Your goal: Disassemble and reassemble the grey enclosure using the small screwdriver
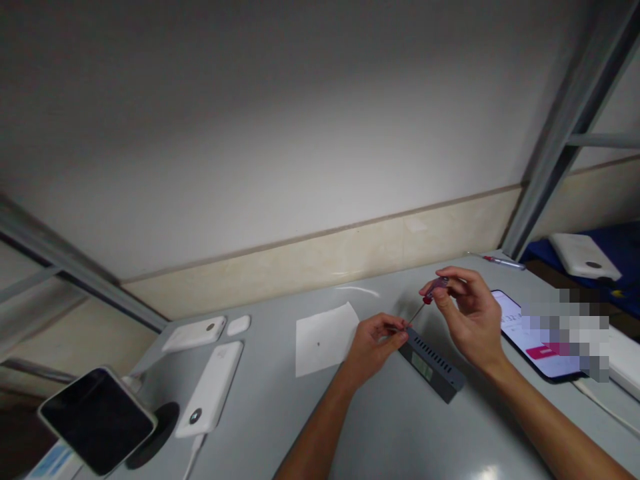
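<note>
My right hand [473,313] is closed around a small screwdriver [436,287] with a red and purple, see-through-looking handle. Its thin shaft slants down to the left, and the tip meets the far left end of a dark grey slotted box [434,363]. The box lies on the table, with a row of slots along its top and a small display on its front side. At that same end, my left hand [373,347] grips the box between thumb and fingers, close by the screwdriver tip. The fingers partly hide the tip and the box's end.
Left of the box lies white paper [325,340] with a tiny dark speck. Farther left are white power banks [213,387], a small white case [239,325] and a dark-screened device on a stand [99,420]. A lit phone [537,343] lies right; another screwdriver [503,262] sits behind.
</note>
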Demonstrator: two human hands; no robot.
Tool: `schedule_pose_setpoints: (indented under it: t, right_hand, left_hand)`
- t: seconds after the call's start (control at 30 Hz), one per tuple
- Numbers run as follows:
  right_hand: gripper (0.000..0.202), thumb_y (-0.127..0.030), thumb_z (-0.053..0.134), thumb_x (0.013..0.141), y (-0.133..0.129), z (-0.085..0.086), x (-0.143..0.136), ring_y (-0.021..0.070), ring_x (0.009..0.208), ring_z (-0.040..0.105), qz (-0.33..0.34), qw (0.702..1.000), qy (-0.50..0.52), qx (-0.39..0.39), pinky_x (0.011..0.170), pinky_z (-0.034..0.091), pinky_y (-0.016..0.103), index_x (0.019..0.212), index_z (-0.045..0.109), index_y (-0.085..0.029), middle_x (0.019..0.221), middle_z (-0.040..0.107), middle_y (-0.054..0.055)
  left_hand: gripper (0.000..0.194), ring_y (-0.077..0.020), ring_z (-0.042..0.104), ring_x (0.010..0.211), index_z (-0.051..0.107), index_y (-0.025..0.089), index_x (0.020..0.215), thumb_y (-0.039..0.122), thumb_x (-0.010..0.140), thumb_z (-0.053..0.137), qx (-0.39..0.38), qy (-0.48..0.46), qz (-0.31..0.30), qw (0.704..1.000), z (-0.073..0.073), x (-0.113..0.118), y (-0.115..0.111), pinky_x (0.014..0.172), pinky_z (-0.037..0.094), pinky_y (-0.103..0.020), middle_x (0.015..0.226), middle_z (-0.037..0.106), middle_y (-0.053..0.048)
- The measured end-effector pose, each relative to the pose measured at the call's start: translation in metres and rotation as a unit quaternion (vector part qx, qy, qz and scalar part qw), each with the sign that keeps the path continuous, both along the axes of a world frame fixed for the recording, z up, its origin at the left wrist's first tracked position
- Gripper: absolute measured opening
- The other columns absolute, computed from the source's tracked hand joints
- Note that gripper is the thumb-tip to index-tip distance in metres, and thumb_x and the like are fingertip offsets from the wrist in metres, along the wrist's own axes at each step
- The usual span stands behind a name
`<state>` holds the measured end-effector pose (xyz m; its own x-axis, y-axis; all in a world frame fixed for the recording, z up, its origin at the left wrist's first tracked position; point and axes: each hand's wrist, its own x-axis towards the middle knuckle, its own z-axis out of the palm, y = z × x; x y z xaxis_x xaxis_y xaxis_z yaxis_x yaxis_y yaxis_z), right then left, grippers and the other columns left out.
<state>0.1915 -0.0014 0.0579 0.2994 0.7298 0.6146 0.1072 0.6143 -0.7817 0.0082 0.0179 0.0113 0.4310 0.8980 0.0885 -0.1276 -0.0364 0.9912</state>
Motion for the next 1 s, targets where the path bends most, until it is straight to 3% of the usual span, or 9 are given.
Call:
schedule_pose_setpoints:
  t: [0.27, 0.4, 0.5, 0.7, 1.0]
  right_hand:
    - [0.029, -0.031, 0.067, 0.098, 0.0011, -0.0036, 0.0007, 0.0216, 0.086, 0.075, 0.018, 0.998, -0.050, -0.023, 0.075, 0.059, 0.037, 0.126, 0.065, -0.026, 0.097, 0.078, 0.006]
    - [0.040, -0.029, 0.066, 0.098, 0.0005, -0.0047, -0.0022, 0.0185, 0.078, 0.073, 0.043, 0.995, -0.080, -0.036, 0.074, 0.062, 0.036, 0.137, 0.062, -0.029, 0.097, 0.077, 0.004]
    - [0.040, -0.027, 0.066, 0.098, -0.0006, -0.0042, -0.0032, 0.0160, 0.072, 0.071, 0.036, 0.997, -0.068, -0.029, 0.072, 0.062, 0.035, 0.137, 0.063, -0.030, 0.098, 0.077, 0.004]
    - [0.040, -0.025, 0.068, 0.096, -0.0014, -0.0012, -0.0024, 0.0152, 0.073, 0.071, 0.024, 0.999, -0.037, -0.023, 0.070, 0.062, 0.032, 0.135, 0.065, -0.030, 0.092, 0.075, 0.002]
    - [0.036, -0.026, 0.068, 0.095, -0.0029, 0.0010, -0.0060, 0.0152, 0.068, 0.071, 0.031, 0.997, -0.062, -0.047, 0.068, 0.062, 0.032, 0.131, 0.068, -0.027, 0.091, 0.077, 0.003]
  left_hand:
    - [0.044, -0.0270, 0.072, 0.105, 0.069, 0.016, 0.084, 0.054, 0.072, 0.089, 0.004, -0.009, 0.006, 1.000, 0.0050, 0.0002, -0.0015, 0.096, 0.053, -0.037, 0.100, 0.076, -0.011]
    - [0.045, -0.0260, 0.072, 0.102, 0.070, 0.015, 0.086, 0.054, 0.073, 0.088, -0.003, -0.006, -0.005, 1.000, 0.0039, -0.0016, -0.0009, 0.094, 0.052, -0.037, 0.101, 0.076, -0.011]
    - [0.048, -0.0260, 0.071, 0.104, 0.071, 0.015, 0.098, 0.053, 0.073, 0.089, -0.007, -0.004, -0.034, 0.999, 0.0025, -0.0035, -0.0005, 0.094, 0.052, -0.037, 0.109, 0.076, -0.013]
    - [0.059, -0.0294, 0.063, 0.125, 0.068, 0.019, 0.125, 0.042, 0.076, 0.090, 0.014, -0.008, -0.109, 0.994, 0.0003, -0.0050, -0.0007, 0.105, 0.046, -0.040, 0.132, 0.070, -0.015]
    - [0.049, -0.0287, 0.068, 0.112, 0.074, 0.015, 0.121, 0.043, 0.082, 0.084, 0.019, 0.007, -0.118, 0.993, -0.0002, -0.0040, 0.0004, 0.098, 0.048, -0.038, 0.121, 0.075, -0.013]
